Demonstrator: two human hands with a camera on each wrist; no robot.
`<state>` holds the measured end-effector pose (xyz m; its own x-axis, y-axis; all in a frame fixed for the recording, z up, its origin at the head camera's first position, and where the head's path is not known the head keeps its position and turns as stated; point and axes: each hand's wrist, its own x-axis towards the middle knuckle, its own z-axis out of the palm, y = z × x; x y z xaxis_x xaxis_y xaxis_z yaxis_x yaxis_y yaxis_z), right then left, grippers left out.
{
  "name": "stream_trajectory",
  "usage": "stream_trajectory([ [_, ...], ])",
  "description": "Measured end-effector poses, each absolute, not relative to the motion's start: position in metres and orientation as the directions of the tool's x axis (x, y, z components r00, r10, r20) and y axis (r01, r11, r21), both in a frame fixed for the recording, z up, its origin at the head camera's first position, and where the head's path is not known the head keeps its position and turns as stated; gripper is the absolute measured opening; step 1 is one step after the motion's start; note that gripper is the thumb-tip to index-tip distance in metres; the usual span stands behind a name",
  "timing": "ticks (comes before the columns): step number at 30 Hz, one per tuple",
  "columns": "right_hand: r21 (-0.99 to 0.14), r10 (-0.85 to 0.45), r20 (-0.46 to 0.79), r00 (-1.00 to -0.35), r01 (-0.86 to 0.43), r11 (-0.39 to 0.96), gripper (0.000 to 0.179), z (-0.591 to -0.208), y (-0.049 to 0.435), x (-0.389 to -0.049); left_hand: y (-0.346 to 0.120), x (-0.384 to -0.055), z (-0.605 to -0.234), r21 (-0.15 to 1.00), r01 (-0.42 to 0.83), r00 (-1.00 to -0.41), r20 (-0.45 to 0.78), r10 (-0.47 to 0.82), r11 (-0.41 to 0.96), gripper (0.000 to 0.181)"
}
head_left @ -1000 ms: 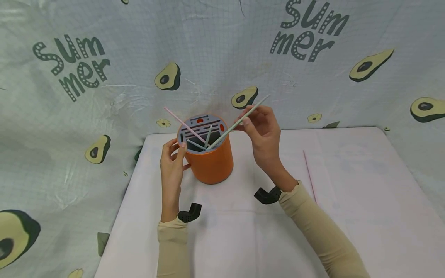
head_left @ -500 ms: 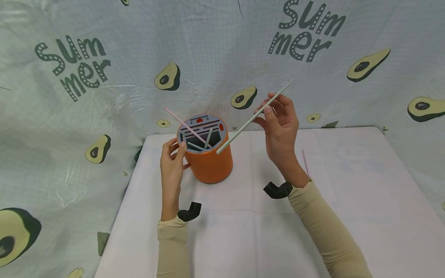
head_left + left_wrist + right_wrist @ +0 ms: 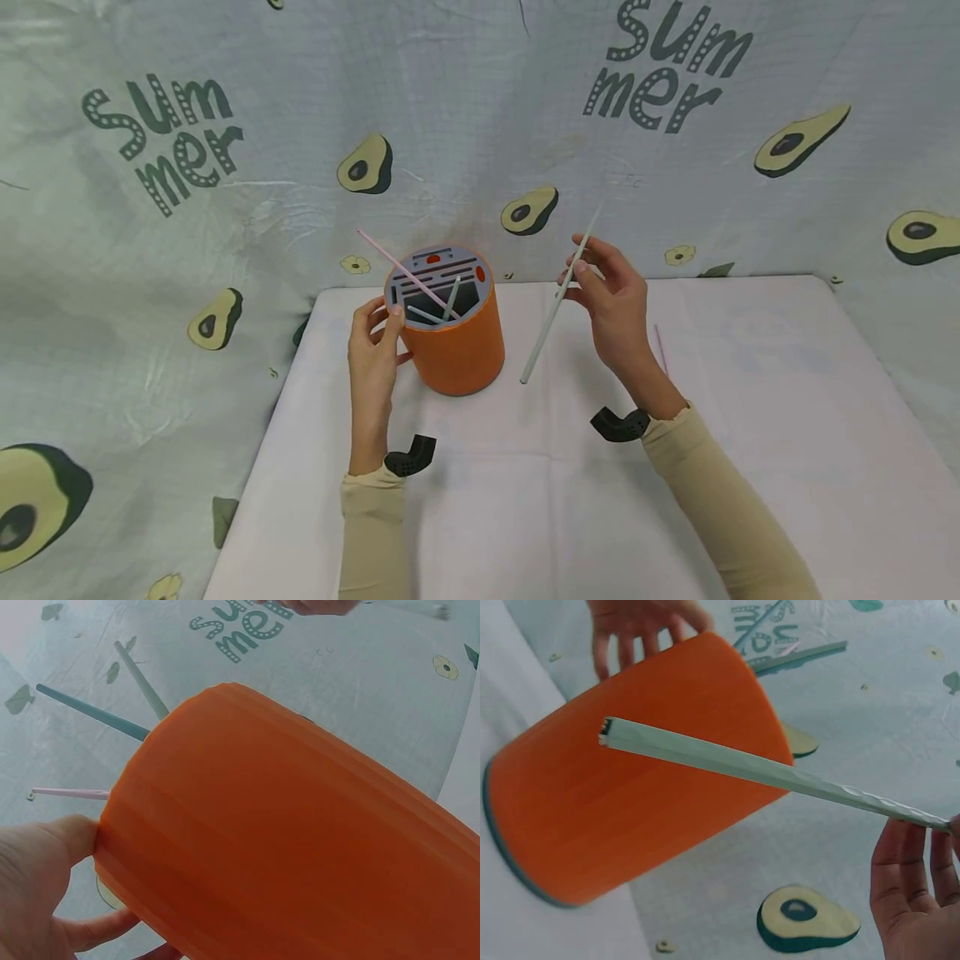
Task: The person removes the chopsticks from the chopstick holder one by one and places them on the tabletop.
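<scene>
My left hand [image 3: 372, 354] grips the upper left side of an orange cylindrical container [image 3: 459, 362], thumb at the rim and fingers round the side. Its grey top has slots and a dark opening. Out of that opening lean a pink stick [image 3: 405, 271] and pale green sticks [image 3: 452, 296]. To the right of the container, my right hand [image 3: 611, 308] pinches a long thin pale green stick [image 3: 547, 325], held slanting in the air with its lower end toward me. The right wrist view shows the stick [image 3: 705, 757] with a crinkled stretch near the fingers.
A thin pink stick [image 3: 660, 348] lies on the white-covered table [image 3: 480, 517], partly hidden behind the right forearm. Behind the table hangs a pale sheet [image 3: 450, 100] printed with avocados and lettering. Each wrist carries a black mount [image 3: 411, 457].
My right hand has drawn the green stick out of the container and moved it to the right. The stick has turned steeper. My left hand stays on the container.
</scene>
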<state>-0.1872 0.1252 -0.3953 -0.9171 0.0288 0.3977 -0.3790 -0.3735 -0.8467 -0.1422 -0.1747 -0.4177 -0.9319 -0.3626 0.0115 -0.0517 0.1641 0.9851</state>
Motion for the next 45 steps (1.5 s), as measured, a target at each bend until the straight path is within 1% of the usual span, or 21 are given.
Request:
stream_trajectory([
  [4,-0.891,-0.008,0.352,-0.936,-0.332,-0.309,0.037,-0.408,0.136,-0.186,-0.175,-0.142,-0.417,0.984,-0.054,-0.930,0.011,-0.368,0.168,0.058],
  [11,-0.947,-0.052,0.255,-0.965,-0.239,-0.216,0.044,-0.425,0.155,-0.182,-0.175,-0.142,-0.417,0.984,-0.051,-0.929,0.015,-0.370,0.168,0.058],
  [15,-0.978,-0.060,0.166,-0.984,-0.157,-0.135,0.048,-0.437,0.166,-0.177,-0.175,-0.142,-0.418,0.986,-0.051,-0.931,0.011,-0.364,0.162,0.058],
  [21,-0.999,-0.048,0.027,-0.998,-0.028,0.020,0.048,-0.454,0.183,-0.169,-0.173,-0.143,-0.419,0.984,-0.048,-0.934,0.016,-0.358,0.169,0.059],
  [27,-0.994,-0.027,-0.054,-0.998,0.051,0.100,0.049,-0.468,0.200,-0.165,-0.173,-0.144,-0.418,0.984,-0.041,-0.935,0.024,-0.355,0.175,0.060],
  [33,-0.966,0.021,-0.134,-0.991,0.135,0.218,0.050,-0.481,0.215,-0.163,-0.174,-0.145,-0.417,0.984,-0.034,-0.933,0.030,-0.357,0.173,0.058],
  [36,-0.952,0.047,-0.172,-0.984,0.178,0.251,0.049,-0.485,0.220,-0.160,-0.174,-0.145,-0.417,0.985,-0.032,-0.933,0.032,-0.359,0.170,0.058],
  [40,-0.926,0.066,-0.199,-0.978,0.209,0.314,0.048,-0.489,0.224,-0.156,-0.174,-0.145,-0.417,0.984,-0.042,-0.931,0.023,-0.364,0.171,0.059],
  [45,-0.862,0.074,-0.207,-0.975,0.218,0.457,0.046,-0.495,0.229,-0.153,-0.174,-0.145,-0.420,0.984,-0.050,-0.930,0.016,-0.366,0.171,0.060],
])
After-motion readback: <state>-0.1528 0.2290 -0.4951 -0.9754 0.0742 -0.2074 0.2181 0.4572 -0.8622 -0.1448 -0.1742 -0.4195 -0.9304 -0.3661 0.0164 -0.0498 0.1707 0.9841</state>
